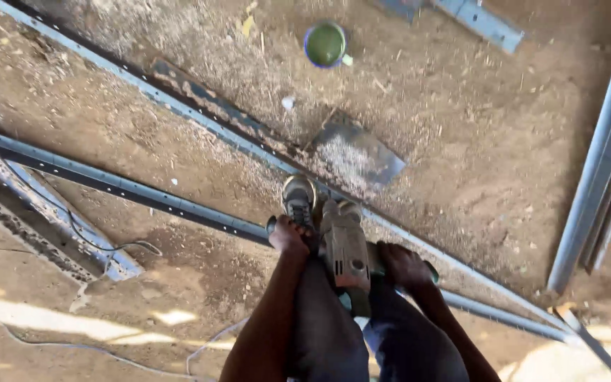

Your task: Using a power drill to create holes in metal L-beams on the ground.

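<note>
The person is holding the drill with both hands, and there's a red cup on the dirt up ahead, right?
Almost. The cup on the dirt is green, with a bluish rim, not red. The head view shows it. The rest holds: the left hand and the right hand both grip the drill.

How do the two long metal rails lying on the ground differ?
The upper rail looks pale, rusty alongside, and bears the shoe. The lower rail looks darker and runs under the power tool gripped by the left hand and right hand. Both are perforated.
</note>
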